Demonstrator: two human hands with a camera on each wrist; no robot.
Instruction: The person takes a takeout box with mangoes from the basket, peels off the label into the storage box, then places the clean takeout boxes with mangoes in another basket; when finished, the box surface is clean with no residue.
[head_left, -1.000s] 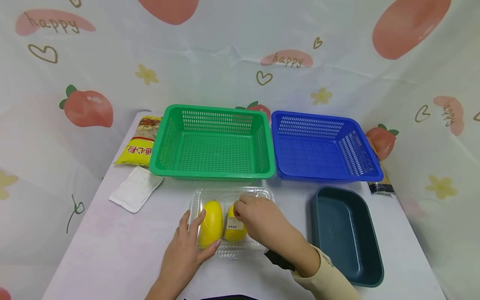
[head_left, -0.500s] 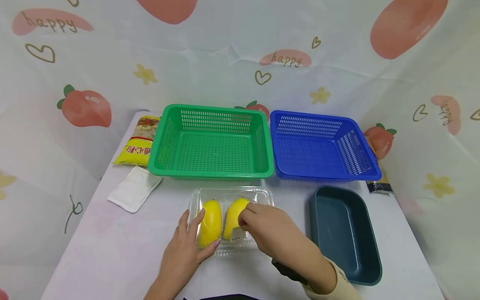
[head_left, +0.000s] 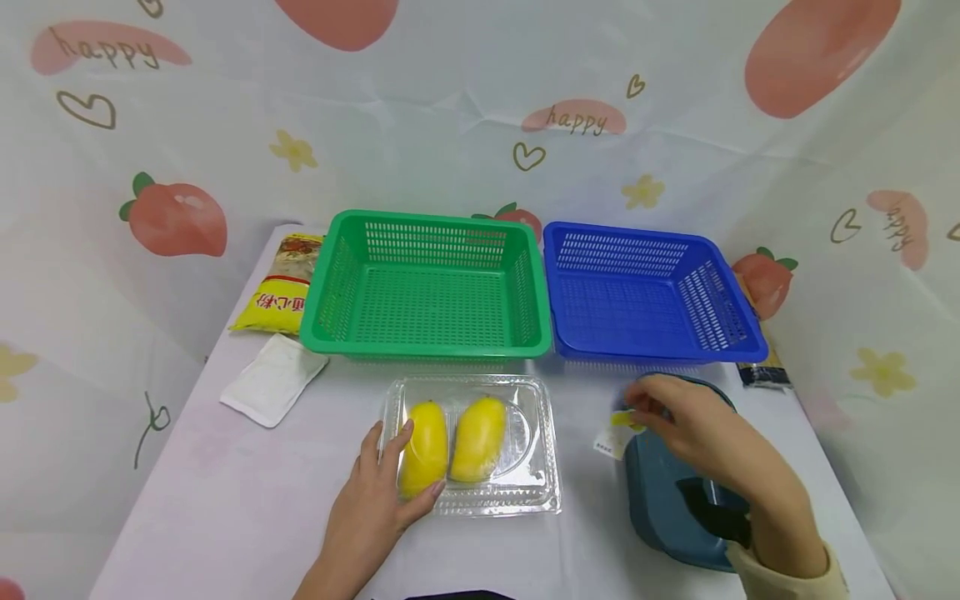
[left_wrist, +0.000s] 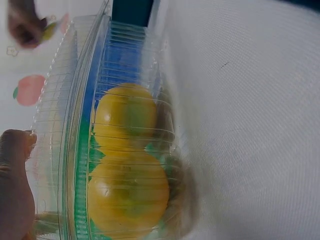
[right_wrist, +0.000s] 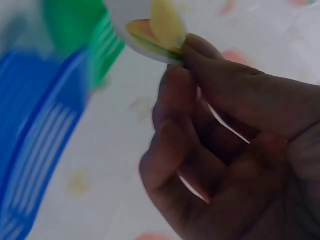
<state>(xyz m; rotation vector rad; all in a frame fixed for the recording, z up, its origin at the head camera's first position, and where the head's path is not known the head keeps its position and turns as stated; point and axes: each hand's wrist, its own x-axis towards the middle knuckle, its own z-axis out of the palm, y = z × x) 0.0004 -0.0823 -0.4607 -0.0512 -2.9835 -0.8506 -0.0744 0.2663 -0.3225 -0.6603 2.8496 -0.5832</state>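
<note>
A clear plastic clamshell box (head_left: 528, 498) lies on the table with two yellow mangoes in it, a left mango (head_left: 426, 446) and a right mango (head_left: 480, 437). My left hand (head_left: 367, 492) rests on the box's left side, fingers spread and thumb across the front of the lid. Over the dark teal bin (head_left: 652, 517), my right hand (head_left: 690, 425) pinches a sticker label (head_left: 609, 442) between thumb and fingertips. In the right wrist view this label (right_wrist: 162, 30) shows a yellow and orange print on white. The left wrist view shows the mangoes (left_wrist: 127, 195) through the box wall.
A green basket (head_left: 423, 350) and a blue basket (head_left: 660, 354) stand side by side behind the box. At left lie a yellow food bag (head_left: 273, 300) and a white packet (head_left: 273, 379). Another packet (head_left: 765, 371) is partly hidden beside the blue basket.
My right hand peeled the label off the lid over the right mango and carried it rightward above the teal bin. My left hand stays on the box.
</note>
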